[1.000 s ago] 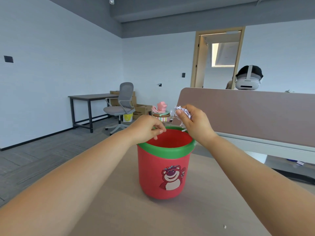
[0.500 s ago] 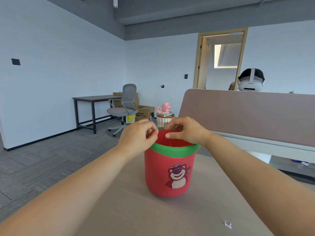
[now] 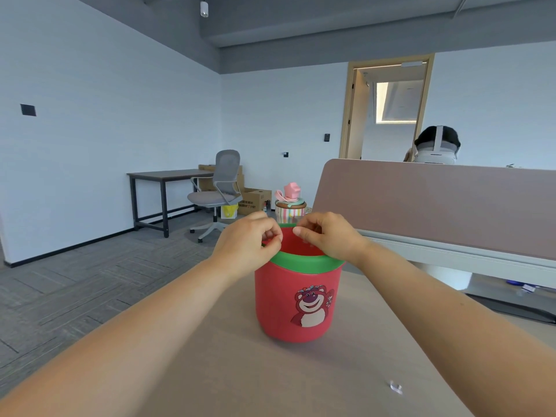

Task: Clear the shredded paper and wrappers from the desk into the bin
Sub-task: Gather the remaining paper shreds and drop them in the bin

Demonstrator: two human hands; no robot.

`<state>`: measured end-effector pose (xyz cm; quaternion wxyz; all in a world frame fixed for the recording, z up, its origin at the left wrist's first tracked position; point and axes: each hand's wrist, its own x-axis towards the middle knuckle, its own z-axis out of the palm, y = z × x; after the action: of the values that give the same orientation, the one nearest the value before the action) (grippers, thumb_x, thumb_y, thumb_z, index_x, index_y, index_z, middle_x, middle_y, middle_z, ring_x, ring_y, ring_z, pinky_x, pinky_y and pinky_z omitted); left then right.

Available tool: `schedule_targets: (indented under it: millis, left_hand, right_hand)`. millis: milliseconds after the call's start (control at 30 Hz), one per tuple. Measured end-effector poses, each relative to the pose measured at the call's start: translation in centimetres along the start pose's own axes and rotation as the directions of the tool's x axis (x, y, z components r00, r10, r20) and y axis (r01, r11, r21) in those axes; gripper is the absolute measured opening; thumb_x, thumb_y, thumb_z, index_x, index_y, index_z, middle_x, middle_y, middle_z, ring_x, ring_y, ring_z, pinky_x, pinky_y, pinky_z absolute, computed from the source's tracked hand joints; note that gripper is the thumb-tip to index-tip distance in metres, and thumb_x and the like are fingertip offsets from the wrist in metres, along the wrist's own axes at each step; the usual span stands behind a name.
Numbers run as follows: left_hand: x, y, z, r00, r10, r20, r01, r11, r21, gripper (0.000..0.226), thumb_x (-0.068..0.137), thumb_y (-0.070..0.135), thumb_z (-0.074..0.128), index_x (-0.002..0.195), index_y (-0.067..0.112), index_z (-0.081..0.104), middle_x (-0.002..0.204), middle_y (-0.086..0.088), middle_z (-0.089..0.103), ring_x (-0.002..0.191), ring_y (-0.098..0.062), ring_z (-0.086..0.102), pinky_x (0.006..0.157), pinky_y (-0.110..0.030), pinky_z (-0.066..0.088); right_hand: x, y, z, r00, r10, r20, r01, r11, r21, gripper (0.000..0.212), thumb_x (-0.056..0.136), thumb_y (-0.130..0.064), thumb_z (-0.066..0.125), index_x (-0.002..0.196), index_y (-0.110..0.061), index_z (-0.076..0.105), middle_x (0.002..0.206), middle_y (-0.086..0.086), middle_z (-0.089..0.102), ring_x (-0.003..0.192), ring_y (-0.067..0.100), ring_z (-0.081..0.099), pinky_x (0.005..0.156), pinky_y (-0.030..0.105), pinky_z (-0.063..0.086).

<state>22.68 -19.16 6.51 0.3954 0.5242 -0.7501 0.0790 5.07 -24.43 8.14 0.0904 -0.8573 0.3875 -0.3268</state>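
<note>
Bin [image 3: 298, 299] interior largely hidden

White walls, grey floor [image 3: 75, 284], a dark table [image 3: 168, 175] beside a grey chair [image 3: 219, 191]

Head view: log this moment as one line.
left hand: curled over red bin rim | right hand: curled over bin | paper scrap: on desk

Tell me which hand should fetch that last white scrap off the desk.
Right, probably. The scrap lies on the desk beneath the right forearm; the left hand would have to cross over from beside the bin.
</note>
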Motion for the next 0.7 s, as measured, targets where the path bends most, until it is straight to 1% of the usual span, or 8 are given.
schedule_targets:
  millis: [100, 233, 333, 400, 467, 533, 633, 700]
  left_hand:
    - [-0.3, 0.1, 0.0, 1.000, -0.001, 0.031, 0.000, 1.000, 0.019, 0.009, 0.084, 0.023, 0.057, 0.084, 0.022, 0.066, 0.085, 0.011, 0.052, 0.076, -0.006, 0.052, 0.067, -0.024, 0.043]
    - [-0.4, 0.2, 0.0, 0.999, -0.008, 0.033, 0.007, 1.000, 0.025, 0.011, 0.086, 0.025, 0.055, 0.087, 0.021, 0.066, 0.089, 0.008, 0.055, 0.080, -0.008, 0.055, 0.068, -0.027, 0.045]
    - [-0.4, 0.4, 0.1, 1.000, -0.014, 0.022, 0.013, 0.999, 0.043, 0.012, 0.087, 0.024, 0.054, 0.087, 0.020, 0.066, 0.092, 0.006, 0.057, 0.083, -0.011, 0.057, 0.069, -0.030, 0.048]
    - [-0.5, 0.5, 0.2, 1.000, 0.011, -0.028, -0.009, 0.998, 0.065, 0.011, 0.085, 0.022, 0.056, 0.086, 0.019, 0.066, 0.093, 0.004, 0.059, 0.085, -0.012, 0.058, 0.068, -0.031, 0.048]
    - [-0.7, 0.9, 0.3, 0.992, 0.077, -0.099, -0.070, 0.995, 0.076, 0.011, 0.083, 0.020, 0.056, 0.084, 0.016, 0.067, 0.092, 0.002, 0.061, 0.085, -0.014, 0.059, 0.066, -0.031, 0.048]
    - [-1.0, 1.9, 0.3, 0.973, 0.182, -0.140, -0.173, 0.982, 0.073, 0.017, 0.080, 0.023, 0.051, 0.080, 0.015, 0.067, 0.084, 0.001, 0.062, 0.078, -0.017, 0.060, 0.063, -0.030, 0.048]
    - [-1.3, 3.7, 0.9, 0.940, 0.314, -0.131, -0.308, 0.949, 0.064, 0.023, 0.075, 0.026, 0.045, 0.075, 0.016, 0.065, 0.073, 0.003, 0.062, 0.068, -0.016, 0.059, 0.060, -0.023, 0.044]
    - [-1.5, 4.9, 1.9, 0.927, 0.352, -0.126, -0.351, 0.936, 0.034, 0.019, 0.075, 0.024, 0.047, 0.074, 0.016, 0.064, 0.072, 0.003, 0.061, 0.066, -0.015, 0.058, 0.058, -0.025, 0.045]
  right_hand:
    - [-0.2, 0.1, 0.1, 0.997, 0.066, 0.035, -0.064, 0.996, -0.057, 0.039, 0.090, -0.046, 0.044, 0.092, -0.012, 0.062, 0.078, 0.002, 0.062, 0.076, 0.019, 0.055, 0.073, 0.032, 0.044]
    - [-1.2, 0.6, -0.1, 0.989, 0.113, 0.094, -0.087, 0.966, -0.242, 0.050, 0.091, -0.056, 0.024, 0.106, -0.023, 0.059, 0.102, 0.002, 0.065, 0.098, 0.022, 0.055, 0.095, 0.048, 0.040]
    - [-1.9, 1.0, -0.5, 0.989, 0.114, 0.099, -0.088, 0.966, -0.242, 0.047, 0.091, -0.057, 0.021, 0.106, -0.031, 0.057, 0.112, 0.000, 0.061, 0.111, 0.026, 0.047, 0.104, 0.054, 0.029]
    - [-2.2, 0.8, -1.0, 0.997, 0.076, 0.013, -0.074, 0.990, -0.119, 0.039, 0.094, -0.049, 0.025, 0.090, -0.028, 0.059, 0.093, 0.002, 0.059, 0.098, 0.026, 0.047, 0.098, 0.048, 0.034]
    - [-2.2, 0.6, -1.6, 0.993, 0.069, -0.096, -0.074, 0.996, -0.043, 0.039, 0.096, -0.038, 0.032, 0.087, -0.011, 0.060, 0.084, 0.005, 0.054, 0.088, 0.024, 0.047, 0.083, 0.034, 0.036]
    - [-2.3, 0.8, -2.1, 0.981, 0.064, -0.183, -0.079, 0.994, -0.076, 0.033, 0.095, -0.030, 0.039, 0.083, -0.008, 0.059, 0.088, 0.008, 0.056, 0.089, 0.023, 0.048, 0.077, 0.029, 0.034]
    - [-3.4, 1.3, -2.6, 0.966, 0.061, -0.250, -0.087, 0.992, -0.095, 0.025, 0.093, -0.023, 0.044, 0.075, -0.012, 0.056, 0.098, 0.014, 0.060, 0.096, 0.027, 0.051, 0.084, 0.032, 0.037]
    - [-5.1, 1.8, -2.8, 0.956, 0.071, -0.285, -0.099, 0.991, -0.085, 0.022, 0.093, -0.021, 0.046, 0.077, -0.010, 0.056, 0.099, 0.015, 0.060, 0.097, 0.028, 0.051, 0.086, 0.031, 0.036]
